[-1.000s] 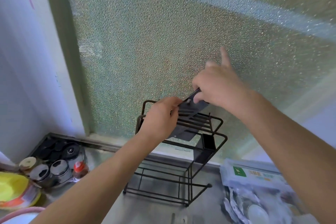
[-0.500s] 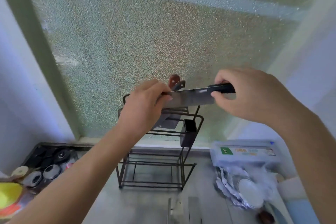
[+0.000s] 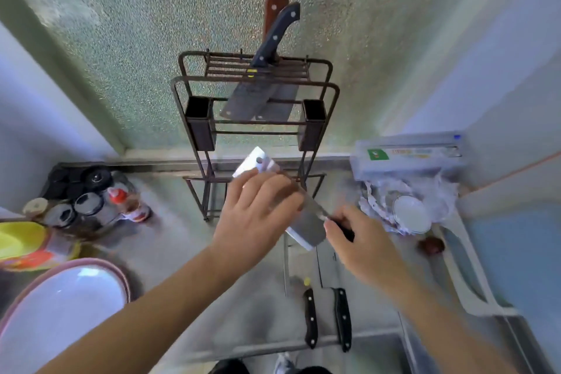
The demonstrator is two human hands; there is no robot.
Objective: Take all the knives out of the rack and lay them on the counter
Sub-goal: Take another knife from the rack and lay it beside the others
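Against the counter's back edge, the rack holds two knives. Two more lie near the front edge. The cleaver, half a second ago level above the rack, now tilts low over the counter, right hand clamped on its handle, left hand's fingers resting together on the blade.

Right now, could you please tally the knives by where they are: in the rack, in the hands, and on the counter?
In the rack: 2, a black-handled knife and a brown-handled knife
Held in both hands: 1, a cleaver
On the counter: 2
Total: 5
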